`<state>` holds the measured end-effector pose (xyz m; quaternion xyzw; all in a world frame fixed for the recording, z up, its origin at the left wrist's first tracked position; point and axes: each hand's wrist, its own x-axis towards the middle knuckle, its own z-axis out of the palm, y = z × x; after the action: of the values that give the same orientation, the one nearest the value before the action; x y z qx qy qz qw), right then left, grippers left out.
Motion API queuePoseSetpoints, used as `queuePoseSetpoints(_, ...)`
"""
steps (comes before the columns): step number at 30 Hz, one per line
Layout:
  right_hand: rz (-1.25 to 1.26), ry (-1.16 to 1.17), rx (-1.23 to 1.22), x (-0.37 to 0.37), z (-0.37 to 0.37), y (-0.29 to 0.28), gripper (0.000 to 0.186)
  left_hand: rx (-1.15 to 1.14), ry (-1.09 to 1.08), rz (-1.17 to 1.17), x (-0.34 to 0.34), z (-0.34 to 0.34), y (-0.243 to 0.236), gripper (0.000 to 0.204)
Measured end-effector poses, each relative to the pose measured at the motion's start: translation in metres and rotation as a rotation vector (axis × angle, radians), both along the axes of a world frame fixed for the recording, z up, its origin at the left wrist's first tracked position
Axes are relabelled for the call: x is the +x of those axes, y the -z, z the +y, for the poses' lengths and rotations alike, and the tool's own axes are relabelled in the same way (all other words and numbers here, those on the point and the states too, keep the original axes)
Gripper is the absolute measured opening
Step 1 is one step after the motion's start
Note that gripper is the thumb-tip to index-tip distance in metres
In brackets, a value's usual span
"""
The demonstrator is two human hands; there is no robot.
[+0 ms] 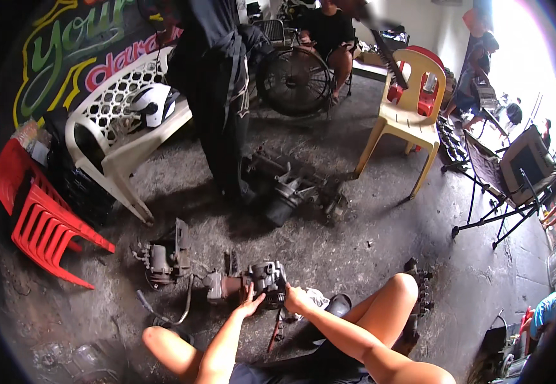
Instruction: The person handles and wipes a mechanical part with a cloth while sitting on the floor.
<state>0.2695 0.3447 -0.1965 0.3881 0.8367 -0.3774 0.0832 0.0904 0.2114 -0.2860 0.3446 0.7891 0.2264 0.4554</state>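
A grey metal machine part [266,275] with a rusty brown cylindrical section [230,287] lies on the floor between my knees. My left hand [250,303] rests against its near side, thumb and fingers spread apart. On the part's right side my right hand [299,301] is closed, its fingers curled at the edge; what they grip is too small and dark to make out. A crumpled white rag [317,299] lies just right of that hand. Below the part, a thin tool with a reddish shaft [273,335] lies on the floor.
Another metal assembly [161,264] and a bent pipe [185,306] lie to the left. Farther off is a larger machine unit [284,195], beside a standing person [217,96]. A yellow chair [412,115], white bench [121,153], red chairs [44,237] and folding chair [515,173] surround the area.
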Motion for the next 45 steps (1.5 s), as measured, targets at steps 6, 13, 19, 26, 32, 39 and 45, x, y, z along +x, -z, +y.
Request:
queuePoseSetpoints(6,0.054,-0.020,-0.023,0.001,-0.003,0.018,0.064,-0.067,0.009,0.158,-0.005,-0.003,-0.005,0.097)
queuePoseSetpoints(13,0.018,0.019,-0.044,0.008,-0.015,-0.001,0.064,-0.239,-0.079,0.251,0.014,0.002,-0.032,0.089)
queuePoseSetpoints(19,0.086,-0.050,0.095,0.006,-0.028,-0.005,0.068,-0.334,-0.168,0.238,0.026,-0.032,-0.047,0.083)
queuePoseSetpoints(26,0.190,-0.035,0.216,0.013,-0.030,-0.006,0.058,-0.353,-0.164,0.234,0.028,-0.049,-0.045,0.081)
queuePoseSetpoints(32,0.165,0.018,-0.005,0.029,-0.022,0.018,0.065,-0.075,-0.151,0.450,0.048,0.003,-0.055,0.077)
queuePoseSetpoints(39,0.209,0.182,-0.073,0.043,-0.035,0.010,0.072,0.205,0.001,0.493,0.057,0.039,-0.038,0.072)
queuePoseSetpoints(45,0.209,0.152,-0.056,0.037,-0.059,0.007,0.075,0.341,0.058,0.817,0.068,-0.002,-0.023,0.084)
